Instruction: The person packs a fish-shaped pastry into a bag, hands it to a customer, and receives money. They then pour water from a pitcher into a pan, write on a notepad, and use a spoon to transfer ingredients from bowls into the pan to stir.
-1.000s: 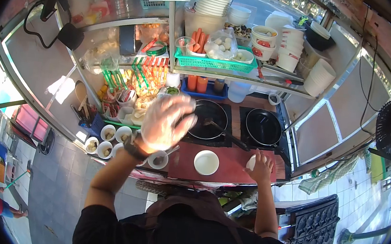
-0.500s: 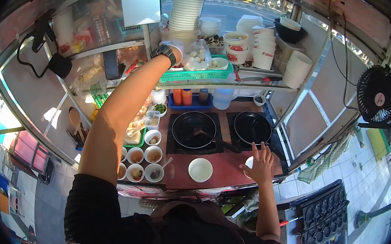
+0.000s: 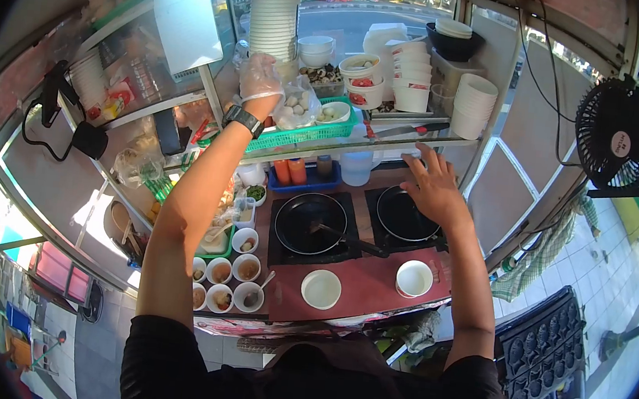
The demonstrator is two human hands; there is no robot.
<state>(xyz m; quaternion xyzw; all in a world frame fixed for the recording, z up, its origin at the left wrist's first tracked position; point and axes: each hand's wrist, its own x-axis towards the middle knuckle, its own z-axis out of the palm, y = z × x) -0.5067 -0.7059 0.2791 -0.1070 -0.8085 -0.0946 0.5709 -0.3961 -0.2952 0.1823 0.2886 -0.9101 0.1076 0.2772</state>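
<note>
Burns could follow if your right hand (image 3: 438,195), spread open, brushes the right pan (image 3: 405,215) (possibly hot); whether your left hand (image 3: 260,78) grips anything, I can't tell.

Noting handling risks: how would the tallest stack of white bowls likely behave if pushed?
The stack of white bowls would probably tip, being taller than it is wide. It may be light for its size, since the bowls look thin-walled and nested.

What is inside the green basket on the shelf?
The green basket holds a clear plastic bag of pale, round items and, at its right end, a white bowl with pale pieces. The left hand and wrist cover its left end, so what lies there cannot be told.
</note>
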